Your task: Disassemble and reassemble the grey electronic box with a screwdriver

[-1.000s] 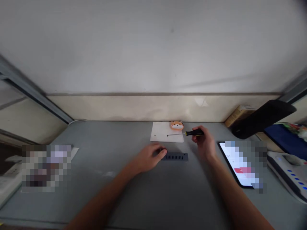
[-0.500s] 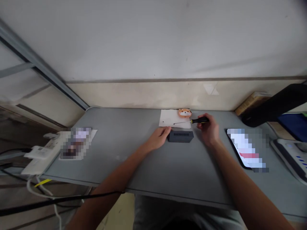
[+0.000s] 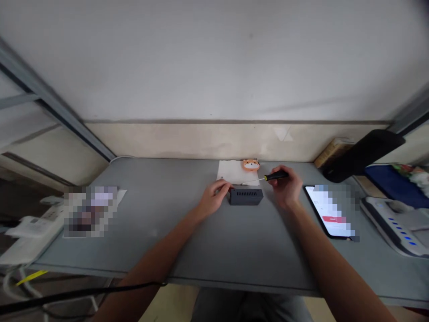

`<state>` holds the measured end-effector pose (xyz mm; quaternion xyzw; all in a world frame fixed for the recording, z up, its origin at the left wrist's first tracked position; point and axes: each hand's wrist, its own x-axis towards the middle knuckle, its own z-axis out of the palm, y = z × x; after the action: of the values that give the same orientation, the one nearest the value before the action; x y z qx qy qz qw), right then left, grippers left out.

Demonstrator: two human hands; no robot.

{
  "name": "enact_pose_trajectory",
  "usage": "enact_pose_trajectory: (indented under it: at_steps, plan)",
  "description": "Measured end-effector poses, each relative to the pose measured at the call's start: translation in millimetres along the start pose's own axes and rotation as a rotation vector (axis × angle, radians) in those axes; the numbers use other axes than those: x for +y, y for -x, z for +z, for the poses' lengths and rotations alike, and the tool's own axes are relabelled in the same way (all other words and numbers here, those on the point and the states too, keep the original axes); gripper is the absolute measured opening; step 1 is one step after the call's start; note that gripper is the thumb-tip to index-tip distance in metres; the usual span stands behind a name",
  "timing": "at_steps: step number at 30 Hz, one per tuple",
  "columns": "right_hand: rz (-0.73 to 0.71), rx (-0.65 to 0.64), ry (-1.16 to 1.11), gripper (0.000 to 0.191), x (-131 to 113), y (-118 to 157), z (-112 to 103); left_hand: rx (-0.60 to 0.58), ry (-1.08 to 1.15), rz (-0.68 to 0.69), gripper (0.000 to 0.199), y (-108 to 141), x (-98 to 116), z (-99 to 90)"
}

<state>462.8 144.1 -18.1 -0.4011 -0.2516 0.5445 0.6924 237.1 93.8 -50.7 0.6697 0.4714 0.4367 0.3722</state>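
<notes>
Grey desk [image 3: 161, 188] spreads under the left hand [image 3: 212, 197] and right hand [image 3: 284, 187]. Beyond the left grip lies white paper [image 3: 229, 169]. Between the grips, nearer the person, sits a dark box [image 3: 246, 198], looking whole from outside. Right fingers are wrapped round the screwdriver [image 3: 276, 175], its tip left of that grip, over or near the paper's near edge; contact is unclear. Left fingertips are bunched at the box's left end; whether they pinch anything, I cannot tell. Smallest, beyond them, is a speck [image 3: 221, 177], perhaps a loose screw. I judge the work partway: tool in hand, one bit maybe left; what is finished on the box doesn't show.
</notes>
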Motion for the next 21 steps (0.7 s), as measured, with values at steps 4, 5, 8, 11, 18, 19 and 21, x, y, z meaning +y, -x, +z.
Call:
enact_pose_trajectory:
  at_steps: [4,5,8,11,18,19,21]
  plan:
    - [-0.041,-0.079,0.039,0.020,-1,6,2,0.065,-0.013,0.122,0.028,3,3,-1.1]
    - [-0.046,-0.089,0.049,0.021,-1,7,2,0.085,-0.023,0.152,0.026,4,3,-1.0]
    - [-0.038,-0.099,0.084,0.022,-1,8,3,0.140,-0.073,0.250,0.021,7,5,-0.2]
    - [-0.006,-0.086,0.121,0.024,-2,8,3,0.195,-0.141,0.373,0.019,8,5,0.8]
    - [0.030,-0.125,0.142,0.025,1,11,6,0.270,-0.305,0.602,0.023,8,9,-1.0]
    - [0.039,-0.127,0.147,0.025,1,12,6,0.272,-0.324,0.619,0.024,8,10,-1.6]
    - [0.057,-0.116,0.161,0.027,1,13,7,0.272,-0.355,0.643,0.026,9,12,-2.6]
